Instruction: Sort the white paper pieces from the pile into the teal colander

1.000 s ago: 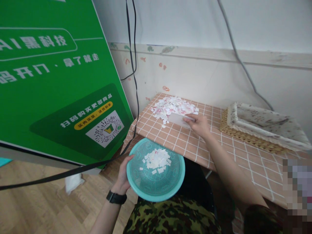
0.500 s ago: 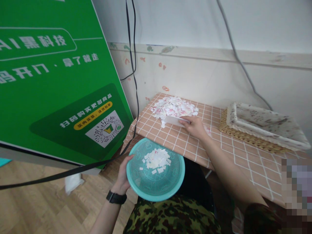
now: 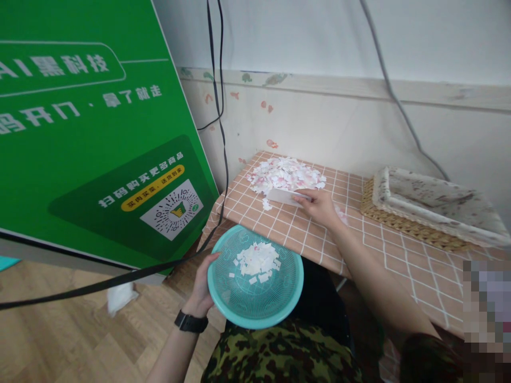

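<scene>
My left hand (image 3: pixel 203 287) grips the left rim of a turquoise plastic colander (image 3: pixel 255 314), held below the table's front edge. Inside it lies a small heap of white paper scraps (image 3: pixel 258 260). Over the table, my right hand (image 3: pixel 317 205) is closed on the right end of a flat white card (image 3: pixel 284 196). The card stands on edge against the near side of a larger pile of torn white and pinkish paper bits (image 3: pixel 289 173). A few loose scraps lie by the card's left end.
A wicker basket (image 3: pixel 415 229) with a patterned cloth lining stands at the right on the checked tablecloth (image 3: pixel 351 250). A green cabinet (image 3: pixel 99 175) fills the left. Black cables (image 3: pixel 223 159) hang beside it and cross toward the lower left. A white bag (image 3: pixel 121 298) lies on the floor.
My right hand and the card have shifted very slightly left along the near edge of the pile. The colander and my left hand stay almost in place.
</scene>
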The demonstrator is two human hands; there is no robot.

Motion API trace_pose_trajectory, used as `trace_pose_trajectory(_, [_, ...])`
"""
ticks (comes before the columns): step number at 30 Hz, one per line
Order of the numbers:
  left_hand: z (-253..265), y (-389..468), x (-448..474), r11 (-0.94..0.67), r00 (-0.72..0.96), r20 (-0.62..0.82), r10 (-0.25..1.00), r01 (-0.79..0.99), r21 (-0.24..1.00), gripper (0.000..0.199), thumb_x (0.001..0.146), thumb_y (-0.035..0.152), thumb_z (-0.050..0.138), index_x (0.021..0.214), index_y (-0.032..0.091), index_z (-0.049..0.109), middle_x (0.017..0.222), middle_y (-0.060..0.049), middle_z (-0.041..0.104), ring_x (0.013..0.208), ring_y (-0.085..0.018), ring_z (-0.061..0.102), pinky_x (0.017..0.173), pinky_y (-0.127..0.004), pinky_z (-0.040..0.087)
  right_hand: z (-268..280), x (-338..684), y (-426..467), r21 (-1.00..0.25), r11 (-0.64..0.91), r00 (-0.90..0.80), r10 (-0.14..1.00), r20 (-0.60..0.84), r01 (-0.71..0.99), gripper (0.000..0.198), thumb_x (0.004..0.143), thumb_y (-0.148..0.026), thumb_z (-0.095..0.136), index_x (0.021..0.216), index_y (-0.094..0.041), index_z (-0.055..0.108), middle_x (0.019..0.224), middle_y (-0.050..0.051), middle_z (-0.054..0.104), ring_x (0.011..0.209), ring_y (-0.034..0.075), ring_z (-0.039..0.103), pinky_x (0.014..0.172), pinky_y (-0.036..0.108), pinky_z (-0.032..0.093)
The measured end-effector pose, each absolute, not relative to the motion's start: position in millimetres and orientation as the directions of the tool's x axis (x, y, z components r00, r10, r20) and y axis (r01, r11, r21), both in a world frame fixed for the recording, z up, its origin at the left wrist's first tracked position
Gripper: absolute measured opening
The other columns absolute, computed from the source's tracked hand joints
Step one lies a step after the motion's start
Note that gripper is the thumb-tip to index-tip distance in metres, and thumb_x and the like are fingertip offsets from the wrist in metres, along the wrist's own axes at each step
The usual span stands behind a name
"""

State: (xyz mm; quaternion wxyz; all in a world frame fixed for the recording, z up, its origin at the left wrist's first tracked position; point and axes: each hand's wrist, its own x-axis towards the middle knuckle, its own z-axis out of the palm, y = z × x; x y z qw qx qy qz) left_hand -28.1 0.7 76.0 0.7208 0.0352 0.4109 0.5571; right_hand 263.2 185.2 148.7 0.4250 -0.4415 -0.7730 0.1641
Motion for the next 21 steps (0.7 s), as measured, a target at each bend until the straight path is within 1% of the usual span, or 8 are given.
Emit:
trace_pose_trajectory(3, [79, 1, -27, 0.383, 0.041, -0.566, 0.823, -0.776, 0.501, 0.023, 0.074, 0.026, 0.061, 0.091, 0.011, 0.067, 0.085, -0.012, 0.072, 0.079, -0.029, 0.067, 0.079, -0.046, 0.050, 150, 259, 184, -0.644, 0.568, -0.307, 0.821, 0.481, 0.512, 0.024, 0.081, -0.037, 0.056, 0.094, -0.023, 0.070, 0.090, 0.004, 0.071, 0.075, 0.020, 0.064, 0.068, 0.033, 0.050])
trace_pose_trajectory(6, [79, 1, -27, 0.392, 0.052, -0.571, 0.819, -0.777, 0.493, 0.025, 0.074, 0.027, 0.060, 0.093, 0.011, 0.066, 0.086, -0.012, 0.072, 0.080, -0.029, 0.067, 0.078, -0.045, 0.051, 155, 263, 184, -0.655, 0.562, -0.352, 0.827, 0.438, 0.506, 0.023, 0.080, -0.037, 0.057, 0.089, -0.023, 0.071, 0.084, 0.003, 0.072, 0.071, 0.019, 0.064, 0.064, 0.031, 0.049])
trace_pose_trajectory(8, [79, 1, -27, 0.392, 0.048, -0.576, 0.816, -0.778, 0.490, 0.024, 0.074, 0.026, 0.060, 0.093, 0.012, 0.066, 0.085, -0.012, 0.072, 0.078, -0.029, 0.067, 0.077, -0.045, 0.051, 158, 268, 186, -0.666, 0.543, -0.333, 0.840, 0.429, 0.512, 0.024, 0.078, -0.038, 0.058, 0.087, -0.021, 0.072, 0.082, 0.004, 0.071, 0.070, 0.019, 0.063, 0.063, 0.031, 0.049])
trace_pose_trajectory(12, [78, 2, -27, 0.378, 0.029, -0.579, 0.814, -0.784, 0.493, 0.024, 0.073, 0.026, 0.061, 0.092, 0.012, 0.066, 0.083, -0.011, 0.072, 0.077, -0.028, 0.067, 0.075, -0.044, 0.052, 158, 273, 189, -0.681, 0.535, -0.287, 0.844, 0.453, 0.500, 0.025, 0.078, -0.040, 0.058, 0.088, -0.021, 0.072, 0.084, 0.004, 0.071, 0.073, 0.020, 0.064, 0.064, 0.031, 0.048])
trace_pose_trajectory(17, [77, 1, -27, 0.400, 0.061, -0.574, 0.817, -0.777, 0.486, 0.027, 0.073, 0.028, 0.061, 0.094, 0.012, 0.066, 0.087, -0.013, 0.072, 0.080, -0.030, 0.067, 0.078, -0.046, 0.051, 158, 270, 187, -0.661, 0.547, -0.336, 0.837, 0.432, 0.513, 0.023, 0.079, -0.037, 0.058, 0.087, -0.021, 0.072, 0.082, 0.003, 0.072, 0.070, 0.018, 0.063, 0.062, 0.029, 0.048])
trace_pose_trajectory(19, [77, 1, -27, 0.398, 0.061, -0.569, 0.820, -0.775, 0.490, 0.027, 0.074, 0.028, 0.061, 0.094, 0.012, 0.066, 0.087, -0.013, 0.072, 0.080, -0.030, 0.067, 0.077, -0.045, 0.051, 159, 272, 186, -0.675, 0.535, -0.347, 0.844, 0.409, 0.508, 0.022, 0.077, -0.037, 0.060, 0.085, -0.020, 0.072, 0.079, 0.003, 0.071, 0.068, 0.018, 0.063, 0.061, 0.029, 0.048])
trace_pose_trajectory(21, [76, 0, -27, 0.386, 0.045, -0.568, 0.822, -0.777, 0.496, 0.024, 0.074, 0.027, 0.061, 0.092, 0.012, 0.066, 0.085, -0.012, 0.072, 0.078, -0.029, 0.067, 0.077, -0.045, 0.051, 162, 276, 186, -0.701, 0.511, -0.321, 0.859, 0.399, 0.497, 0.023, 0.075, -0.039, 0.062, 0.083, -0.020, 0.073, 0.078, 0.003, 0.071, 0.067, 0.018, 0.063, 0.059, 0.028, 0.048])
